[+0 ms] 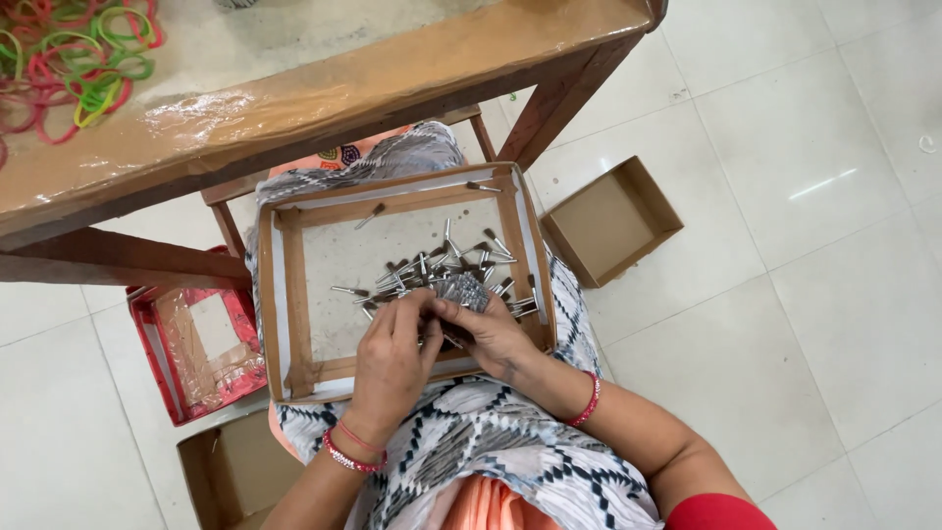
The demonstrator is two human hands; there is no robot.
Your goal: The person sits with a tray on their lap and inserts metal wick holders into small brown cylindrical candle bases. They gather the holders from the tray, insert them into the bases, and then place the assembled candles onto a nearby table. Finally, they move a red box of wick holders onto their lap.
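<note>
A shallow wooden-framed tray (296, 294) rests on my lap, with several small metal pins with dark heads (432, 263) scattered across its pale floor. My right hand (491, 334) grips a tight bundle of these pins (461, 291) above the tray's near edge. My left hand (392, 355) presses against the same bundle from the left, fingers curled around it. A few single pins lie apart near the tray's far edge (371, 215).
A wooden table (324, 88) stands ahead, carrying a heap of coloured rubber bands (69, 59). An open brown cardboard box (610, 221) sits on the tiled floor to the right. A red box (196, 344) and another brown box (231, 471) lie to the left.
</note>
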